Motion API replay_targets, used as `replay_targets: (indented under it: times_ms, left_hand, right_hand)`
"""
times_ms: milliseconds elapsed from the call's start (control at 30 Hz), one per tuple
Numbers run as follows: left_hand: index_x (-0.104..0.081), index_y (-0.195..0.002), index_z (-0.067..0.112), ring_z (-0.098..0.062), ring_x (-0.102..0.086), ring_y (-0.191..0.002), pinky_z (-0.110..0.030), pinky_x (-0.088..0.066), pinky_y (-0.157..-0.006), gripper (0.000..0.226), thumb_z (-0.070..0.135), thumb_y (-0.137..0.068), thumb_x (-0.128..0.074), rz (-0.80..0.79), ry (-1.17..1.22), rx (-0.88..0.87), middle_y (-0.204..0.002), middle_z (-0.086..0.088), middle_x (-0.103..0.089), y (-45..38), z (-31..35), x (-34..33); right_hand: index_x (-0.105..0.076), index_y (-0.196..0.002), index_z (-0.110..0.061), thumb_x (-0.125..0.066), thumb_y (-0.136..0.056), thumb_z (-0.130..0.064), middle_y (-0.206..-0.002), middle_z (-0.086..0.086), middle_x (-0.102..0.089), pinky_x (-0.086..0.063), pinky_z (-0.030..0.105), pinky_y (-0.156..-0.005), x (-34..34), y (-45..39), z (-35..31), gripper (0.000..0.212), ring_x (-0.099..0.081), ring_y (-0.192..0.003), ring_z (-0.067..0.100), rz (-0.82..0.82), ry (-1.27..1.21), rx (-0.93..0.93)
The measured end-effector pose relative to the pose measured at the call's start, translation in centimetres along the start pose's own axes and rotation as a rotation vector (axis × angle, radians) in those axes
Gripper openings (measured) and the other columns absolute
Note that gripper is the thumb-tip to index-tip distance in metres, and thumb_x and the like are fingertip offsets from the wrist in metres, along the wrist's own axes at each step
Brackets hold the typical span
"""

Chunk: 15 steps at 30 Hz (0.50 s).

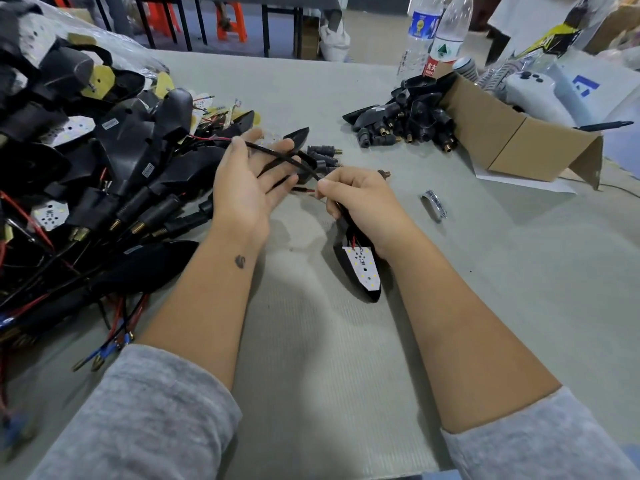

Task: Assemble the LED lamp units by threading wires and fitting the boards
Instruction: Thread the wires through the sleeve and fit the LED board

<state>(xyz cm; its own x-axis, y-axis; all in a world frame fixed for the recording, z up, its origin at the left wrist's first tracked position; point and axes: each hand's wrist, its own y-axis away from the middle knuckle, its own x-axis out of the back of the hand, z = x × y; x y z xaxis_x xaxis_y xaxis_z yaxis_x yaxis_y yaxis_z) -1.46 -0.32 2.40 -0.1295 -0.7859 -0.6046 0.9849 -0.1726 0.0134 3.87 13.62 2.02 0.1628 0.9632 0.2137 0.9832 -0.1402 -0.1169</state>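
I saw the grey desk (346, 341) carrying everything. The biggest mass on it was the heap of finished lamp units (86, 161) along its left side, wires trailing toward me. Far right stood an open cardboard box (512, 140), with a smaller pile of black housings (408, 123) just beside it and two water bottles (436, 32) behind. My left hand (249, 188) lay palm up, its grip slack, fingers nearly straight, the black sleeved wire (277, 155) draped across them. My right hand (360, 199) had its grip curled round the stem of the lamp unit (360, 271), thumb and forefinger pinching that wire; the white LED board (363, 268) sat in the housing, pointing toward me.
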Motion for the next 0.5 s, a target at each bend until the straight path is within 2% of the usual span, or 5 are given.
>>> replay_targets:
  times_ms: [167, 267, 400, 500]
  left_hand:
    - [-0.049, -0.092, 0.017, -0.019, -0.069, -0.076, -0.029, -0.055, -0.071, 0.028, 0.027, -0.107, -0.027, 0.013, 0.027, -0.036, -0.083, -0.003, -0.073, -0.01, -0.37, 0.05]
    - [-0.050, -0.089, 0.015, -0.018, -0.069, -0.070, -0.027, -0.055, -0.065, 0.021, 0.021, -0.103, -0.035, 0.046, 0.090, 0.008, -0.078, -0.004, -0.072, -0.22, -0.19, 0.08]
    - [-0.052, -0.084, 0.013, -0.017, -0.065, -0.060, -0.026, -0.054, -0.060, 0.021, 0.015, -0.100, -0.038, 0.080, 0.158, 0.014, -0.068, -0.005, -0.069, -0.34, -0.16, -0.12]
    - [-0.052, -0.084, 0.012, -0.014, -0.062, -0.053, -0.025, -0.052, -0.056, 0.029, 0.018, -0.105, -0.033, 0.083, 0.125, -0.013, -0.066, -0.004, -0.064, -0.25, -0.53, -0.39]
  right_hand:
    - [-0.059, -0.058, -0.012, -0.058, -0.078, -0.017, -0.047, 0.001, -0.048, -0.029, 0.017, -0.042, 0.22, 0.02, 0.00, 0.020, -0.037, -0.041, 0.008, -0.067, -0.001, -0.033]
    - [-0.057, -0.057, -0.012, -0.057, -0.067, -0.019, -0.048, 0.002, -0.043, -0.025, 0.017, -0.039, 0.05, 0.10, -0.04, 0.012, -0.036, -0.041, 0.009, -0.089, 0.064, -0.048]
    - [-0.053, -0.051, -0.014, -0.055, -0.065, -0.019, -0.052, 0.004, -0.041, -0.022, 0.027, -0.048, 0.08, 0.22, -0.10, 0.015, -0.035, -0.051, 0.015, -0.126, 0.089, -0.038]
    - [-0.050, -0.051, -0.012, -0.055, -0.067, -0.017, -0.051, 0.003, -0.045, -0.025, 0.021, -0.044, 0.01, 0.40, -0.25, 0.018, -0.035, -0.047, 0.011, -0.164, 0.062, -0.034]
